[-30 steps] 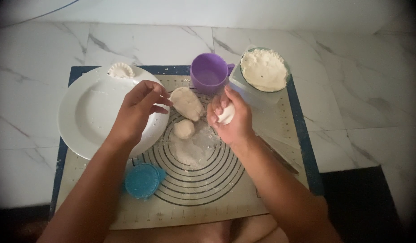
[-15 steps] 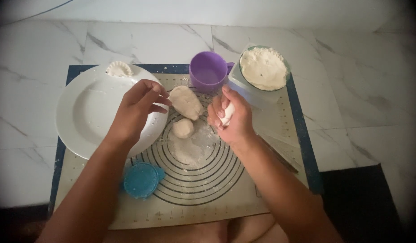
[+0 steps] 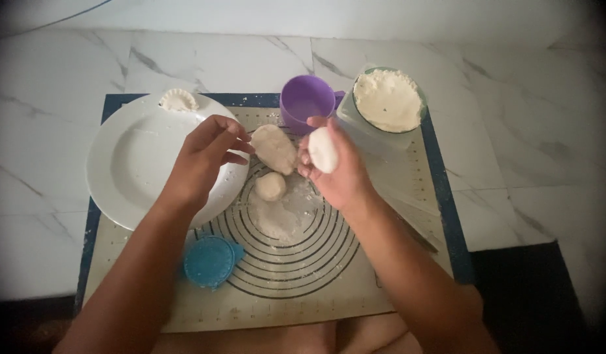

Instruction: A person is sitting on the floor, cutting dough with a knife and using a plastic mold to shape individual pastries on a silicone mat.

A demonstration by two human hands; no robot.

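The right hand (image 3: 336, 172), near the frame's centre, lies cupped with palm up, cradling a flattened, smooth, pale oval disc of dough (image 3: 323, 149) on its fingers, long axis roughly vertical in the frame. The left hand (image 3: 208, 157) hovers left of it, loosely curled and holding nothing, over the rim of a round white ceramic plate (image 3: 129, 164). Between them lies an elongated dough lump (image 3: 274, 148), angled toward the lower right, above a small dough ball (image 3: 270, 186). All rest on a floured silicone mat with concentric rings (image 3: 283, 275), spread over white marble.
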